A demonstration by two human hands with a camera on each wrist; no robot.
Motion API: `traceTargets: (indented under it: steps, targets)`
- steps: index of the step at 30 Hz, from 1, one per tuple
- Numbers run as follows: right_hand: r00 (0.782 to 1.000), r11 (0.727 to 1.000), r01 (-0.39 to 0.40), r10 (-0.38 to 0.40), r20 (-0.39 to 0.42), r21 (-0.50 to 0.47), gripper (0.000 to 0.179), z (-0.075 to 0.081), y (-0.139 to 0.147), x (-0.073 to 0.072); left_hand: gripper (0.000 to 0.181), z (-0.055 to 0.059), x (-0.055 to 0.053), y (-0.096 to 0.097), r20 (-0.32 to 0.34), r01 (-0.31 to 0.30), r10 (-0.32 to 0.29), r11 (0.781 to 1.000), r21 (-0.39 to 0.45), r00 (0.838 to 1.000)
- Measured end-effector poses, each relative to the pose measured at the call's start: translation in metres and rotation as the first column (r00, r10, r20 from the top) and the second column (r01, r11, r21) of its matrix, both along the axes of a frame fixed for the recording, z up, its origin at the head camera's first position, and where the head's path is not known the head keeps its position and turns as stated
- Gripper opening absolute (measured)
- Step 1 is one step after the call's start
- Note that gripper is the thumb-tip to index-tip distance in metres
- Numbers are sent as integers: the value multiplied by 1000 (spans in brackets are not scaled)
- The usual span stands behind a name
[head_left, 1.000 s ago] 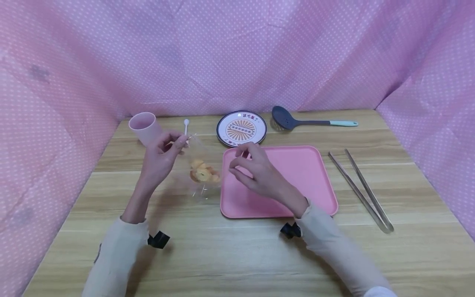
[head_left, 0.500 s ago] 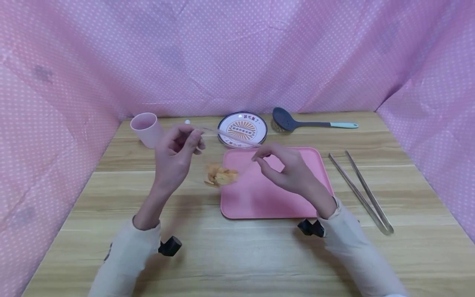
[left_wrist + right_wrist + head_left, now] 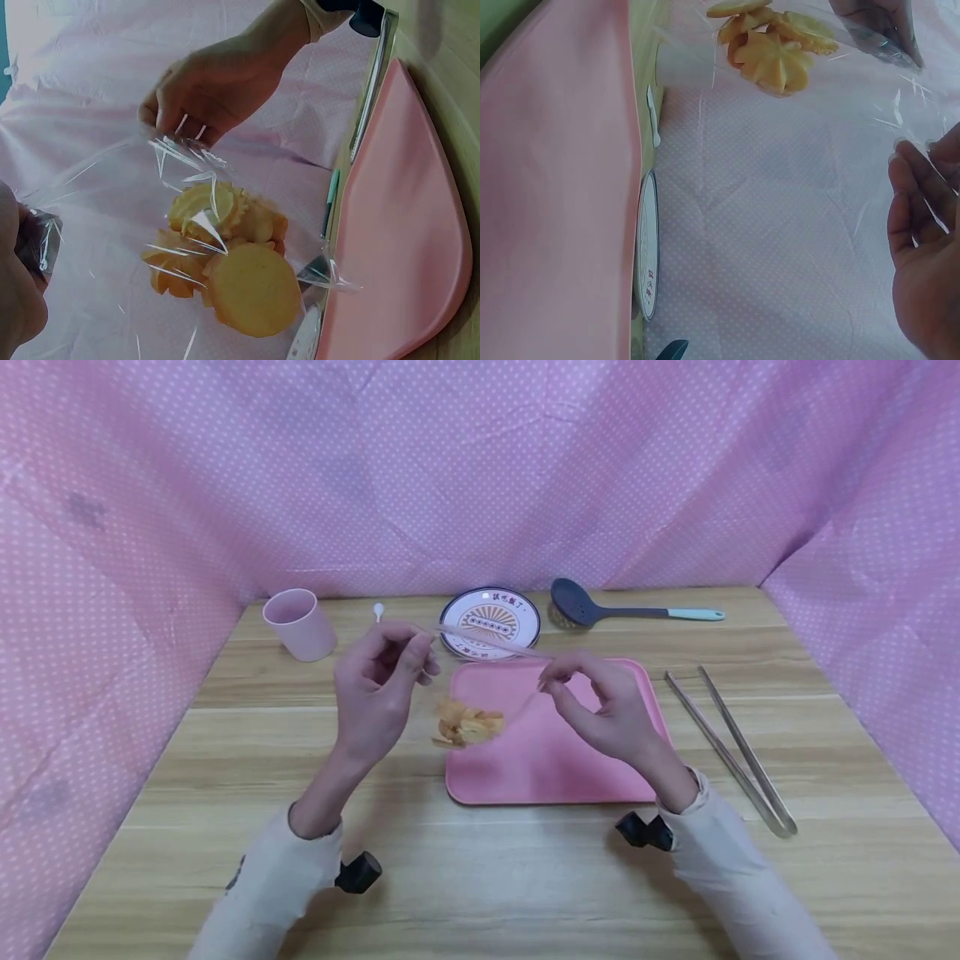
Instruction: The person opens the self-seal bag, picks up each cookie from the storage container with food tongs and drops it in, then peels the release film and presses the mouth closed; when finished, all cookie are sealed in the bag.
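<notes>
A clear plastic bag (image 3: 896, 112) hangs stretched between my two hands, its upper edge running from one to the other in the head view. Several golden cookies (image 3: 468, 725) lie inside, a round one and ridged ones showing in the left wrist view. My left hand (image 3: 378, 685) pinches the bag's left corner between thumb and fingers. The right hand (image 3: 603, 706) pinches the opposite corner with thumb and forefinger, its other fingers loosely bent. The cookies hang in the air, overlapping the left edge of the pink tray (image 3: 555, 777) in the head view.
Behind the tray sits a patterned plate (image 3: 487, 620). A pink cup (image 3: 300, 627) and a small white spoon (image 3: 378, 609) stand at the back left. A dark slotted spoon (image 3: 576, 603) lies at the back right, with metal tongs (image 3: 720, 748) right of the tray.
My right hand has taken hold of the bag's free corner and drawn it to the right. Both hands and the cookies have shifted right, and the bag's top edge is now stretched taut.
</notes>
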State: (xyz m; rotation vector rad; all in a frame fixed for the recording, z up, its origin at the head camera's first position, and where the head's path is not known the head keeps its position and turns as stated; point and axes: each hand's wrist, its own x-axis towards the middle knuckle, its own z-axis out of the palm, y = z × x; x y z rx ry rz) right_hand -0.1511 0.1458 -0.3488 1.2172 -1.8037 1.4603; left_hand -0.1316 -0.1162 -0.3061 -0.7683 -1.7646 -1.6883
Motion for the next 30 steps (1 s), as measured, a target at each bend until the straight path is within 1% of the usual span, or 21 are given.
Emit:
traceTargets:
  steps: [3, 7, 10, 12, 14, 16, 17, 20, 21, 23, 24, 25, 27, 30]
  targets:
    - [998, 998, 61, -61, -26, 14, 19, 2, 3, 0, 28, 1, 1, 5, -20, 2, -1, 999, 38, 1000]
    - [996, 996, 85, -85, -24, 16, 35, 4, 7, -1, 28, 1, 2, 11, -46, -7, 10, 997, 76, 999]
    - [994, 995, 104, -103, -29, 9, 42, 5, 7, -2, 26, 1, 2, 16, -68, -10, 15, 997, 75, 998]
    - [986, 987, 161, -161, -52, 7, 40, 6, 6, -2, 18, 1, 3, 20, -81, -11, 16, 998, 64, 997]
    - [968, 971, 238, -238, -78, -16, 36, 7, 3, -2, 10, 2, 4, 22, -97, -18, 23, 999, 49, 995]
    - [941, 947, 317, -321, -103, -57, 33, 9, -2, -1, 6, 2, 4, 25, -110, -26, 29, 999, 36, 993]
    - [926, 932, 353, -360, -114, -81, 31, 11, -5, 0, 6, 2, 5, 26, -114, -29, 32, 999, 33, 993]
    - [869, 880, 451, -471, -149, -152, 28, 16, -14, 3, 9, 2, 5, 30, -122, -32, 36, 999, 38, 992]
    - [851, 864, 475, -500, -162, -168, 27, 19, -17, 4, 10, 2, 5, 31, -123, -30, 35, 999, 45, 992]
    - [819, 841, 511, -540, -196, -180, 24, 24, -22, 7, 11, 2, 5, 33, -123, -32, 39, 998, 57, 992]
    - [808, 836, 517, -547, -218, -181, 22, 27, -24, 8, 11, 2, 5, 34, -126, -40, 46, 998, 57, 991]
    - [804, 840, 513, -542, -245, -175, 20, 29, -27, 10, 11, 2, 6, 34, -130, -46, 53, 997, 54, 990]
    - [797, 855, 498, -517, -312, -144, 18, 34, -32, 14, 10, 0, 7, 35, -139, -59, 64, 998, 36, 988]
    - [798, 884, 464, -448, -404, -63, 18, 39, -39, 19, 8, -3, 8, 36, -159, -62, 62, 998, 5, 985]
